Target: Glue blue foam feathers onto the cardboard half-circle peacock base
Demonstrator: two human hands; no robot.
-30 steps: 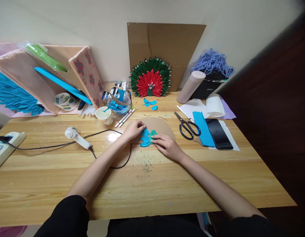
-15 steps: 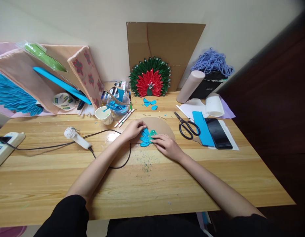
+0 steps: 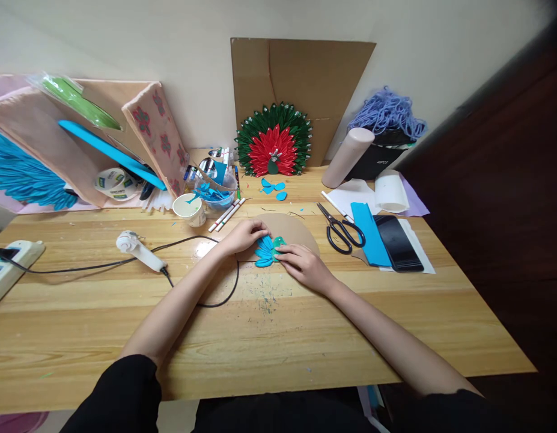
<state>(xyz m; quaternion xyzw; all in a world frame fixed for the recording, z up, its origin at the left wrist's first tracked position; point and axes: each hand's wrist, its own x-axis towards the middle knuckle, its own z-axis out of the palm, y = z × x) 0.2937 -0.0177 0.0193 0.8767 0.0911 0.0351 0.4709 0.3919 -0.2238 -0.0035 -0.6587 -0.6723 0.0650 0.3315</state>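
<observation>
While L hand [image 3: 244, 236] touches blue petals [image 3: 263, 252], R hand [image 3: 307, 266], fingers tog., touches green cutout [image 3: 277, 243]; can't tell if either pinches. Wide room to near edge of table [image 3: 269, 349].

The fingers of the right hand [image 3: 310, 268] cover part of the green piece [image 3: 278, 242] under them, while the left hand [image 3: 242, 236] hides some of the cardboard disc [image 3: 297, 228]. The left fingertips seem to touch the blue petals [image 3: 262, 250], though that contact is too small to tell. Far left of those fingers, the power strip [image 3: 24, 264] is cut off.
</observation>
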